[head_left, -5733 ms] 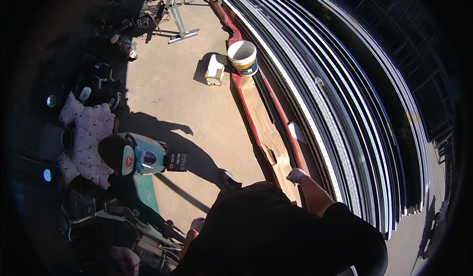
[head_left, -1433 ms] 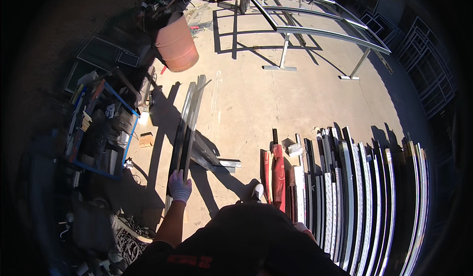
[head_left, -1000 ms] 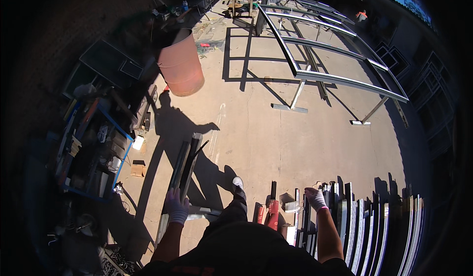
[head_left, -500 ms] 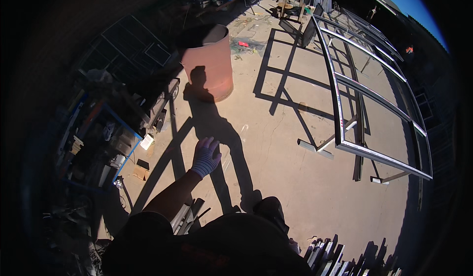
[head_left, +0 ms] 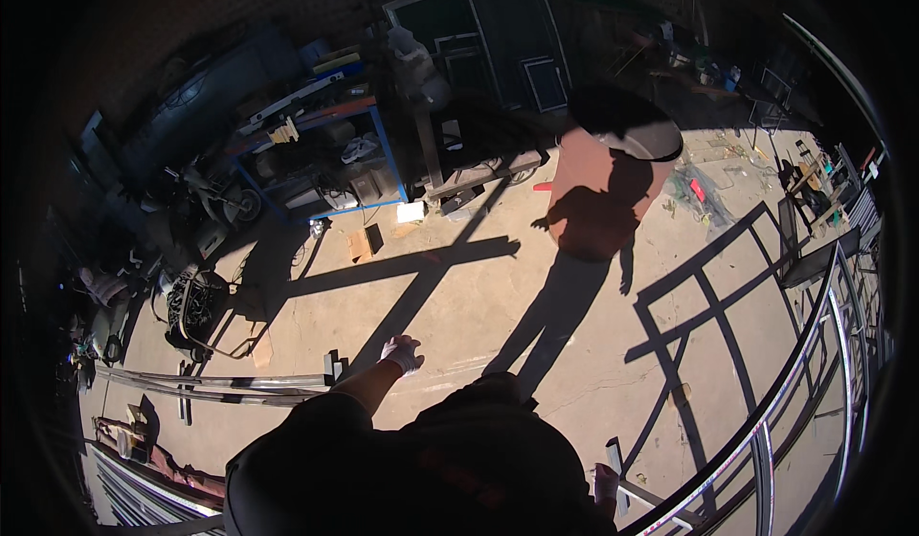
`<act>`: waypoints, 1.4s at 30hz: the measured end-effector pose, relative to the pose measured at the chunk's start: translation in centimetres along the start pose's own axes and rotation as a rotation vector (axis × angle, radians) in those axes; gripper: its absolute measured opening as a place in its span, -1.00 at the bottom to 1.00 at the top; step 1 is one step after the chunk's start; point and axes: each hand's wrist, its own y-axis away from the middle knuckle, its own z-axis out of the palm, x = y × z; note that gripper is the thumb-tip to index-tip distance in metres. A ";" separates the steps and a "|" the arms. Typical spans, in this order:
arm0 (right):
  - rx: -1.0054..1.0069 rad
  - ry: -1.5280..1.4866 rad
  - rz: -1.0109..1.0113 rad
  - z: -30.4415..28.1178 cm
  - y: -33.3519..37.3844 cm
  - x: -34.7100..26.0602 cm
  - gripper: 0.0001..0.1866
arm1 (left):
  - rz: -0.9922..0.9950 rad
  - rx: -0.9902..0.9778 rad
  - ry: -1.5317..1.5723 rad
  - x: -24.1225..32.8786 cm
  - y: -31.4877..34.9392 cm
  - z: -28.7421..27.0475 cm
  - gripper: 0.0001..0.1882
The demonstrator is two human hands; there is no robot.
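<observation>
My left hand [head_left: 402, 354], in a pale work glove, hangs in the air over the concrete floor. Its fingers are loosely bent and apart, with nothing seen in them. Low at the right, beside my dark clothing, only part of my right hand [head_left: 605, 483] shows, and its fingers are not clear. It appears close to the lower corner of a large metal frame [head_left: 762, 459] on supports; whether it touches cannot be told. Ahead on the right stands a large rust-red drum [head_left: 595, 212], crossed by my shadow.
A blue-framed workbench [head_left: 391, 158] with tools stands far left, near a small cardboard box [head_left: 360, 245]. Long metal bars [head_left: 230, 383] lie at the left, more metal profiles [head_left: 144, 483] below them. Dark framed panels [head_left: 512, 43] lean at the back. A red object [head_left: 697, 189] lies beyond the drum.
My view has turned left, so the drum and metal frame now sit further right, and the workbench and bars come into view. My left hand's fingers look more bent than before.
</observation>
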 end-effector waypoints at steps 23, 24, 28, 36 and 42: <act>-0.257 -0.448 0.132 -21.0 -29.2 -17.0 -0.80 | 0.384 0.361 0.408 43.6 -41.2 -18.0 -0.78; -0.235 -0.515 0.170 -22.3 -30.5 -16.5 -0.81 | 0.378 0.339 0.446 44.4 -43.3 -17.4 -0.79; -0.113 -0.095 0.240 -26.9 -40.8 -17.6 -0.83 | 0.224 0.247 0.303 45.3 -47.6 -13.5 -0.75; -0.159 0.235 -0.128 -37.2 -56.1 -28.1 -0.70 | 0.019 -0.282 0.125 57.5 -42.9 -10.8 -0.71; -0.178 0.501 -0.189 -46.4 -66.0 -38.0 -0.48 | 0.341 -0.256 0.243 73.8 -48.8 -16.3 -0.71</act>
